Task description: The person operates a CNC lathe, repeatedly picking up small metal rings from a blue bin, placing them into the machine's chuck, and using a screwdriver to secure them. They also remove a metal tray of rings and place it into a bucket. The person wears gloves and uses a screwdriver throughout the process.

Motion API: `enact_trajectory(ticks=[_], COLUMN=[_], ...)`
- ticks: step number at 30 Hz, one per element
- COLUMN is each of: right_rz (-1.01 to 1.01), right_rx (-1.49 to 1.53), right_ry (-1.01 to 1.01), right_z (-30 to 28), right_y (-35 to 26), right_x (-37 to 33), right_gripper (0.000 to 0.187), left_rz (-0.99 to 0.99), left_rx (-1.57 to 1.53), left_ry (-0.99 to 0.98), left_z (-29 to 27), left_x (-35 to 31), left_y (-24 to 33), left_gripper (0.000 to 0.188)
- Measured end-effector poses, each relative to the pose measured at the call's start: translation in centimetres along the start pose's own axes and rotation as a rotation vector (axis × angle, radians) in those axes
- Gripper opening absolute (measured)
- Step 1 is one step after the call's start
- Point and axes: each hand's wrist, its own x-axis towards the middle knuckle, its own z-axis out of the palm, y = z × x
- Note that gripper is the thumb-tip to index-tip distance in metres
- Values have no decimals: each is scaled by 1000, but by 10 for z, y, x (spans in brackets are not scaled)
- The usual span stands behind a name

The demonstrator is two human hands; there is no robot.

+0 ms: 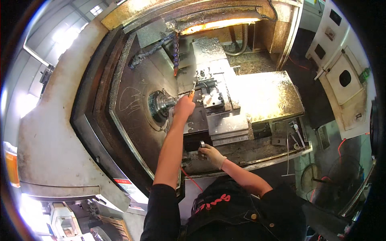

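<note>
My left hand (184, 107) reaches far into the lathe, closed around a slim tool with an orange handle (191, 94) and a thin metal shaft pointing up and away. Just left of that hand is the round metal chuck (157, 105). The tool turret block with its bolted holders (212, 99) stands to its right. Nearer to me, my right hand (211, 156), in a pale glove, pinches a small shiny metal ring (202, 143) over the front edge of the machine bed. The exact kind of the orange-handled tool cannot be made out.
A segmented coolant hose (176, 56) hangs above the chuck. A chip-strewn metal cover (277, 96) extends right under the bright lamp (221, 25). Calipers (298, 132) lie on the front right ledge. The machine's big door (60, 116) curves along the left.
</note>
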Motion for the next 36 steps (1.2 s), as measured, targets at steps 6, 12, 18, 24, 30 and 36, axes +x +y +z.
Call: enact_trajectory(ticks=[6, 12, 18, 24, 30, 36], right_rz=[36, 33, -40, 87, -169, -576], right_rx=[8, 105, 17, 165, -62, -237], right_ry=[53, 36, -12, 37, -79, 127], right_z=[-22, -24, -31, -20, 27, 65], right_y=[8, 5, 17, -1, -55, -107], right_x=[-24, -20, -15, -29, 17, 153], right_gripper=[22, 19, 16, 17, 28, 34], left_rz=[-11, 19, -11, -24, -94, -253], left_rx=[12, 6, 4, -78, -292, -330], left_ry=[-21, -10, -32, 58, 266, 203], left_z=[7, 6, 2, 7, 24, 33], left_x=[23, 24, 33, 21, -74, -146], left_y=[-5, 2, 0, -27, -59, -94], left_gripper=[32, 31, 31, 30, 31, 30])
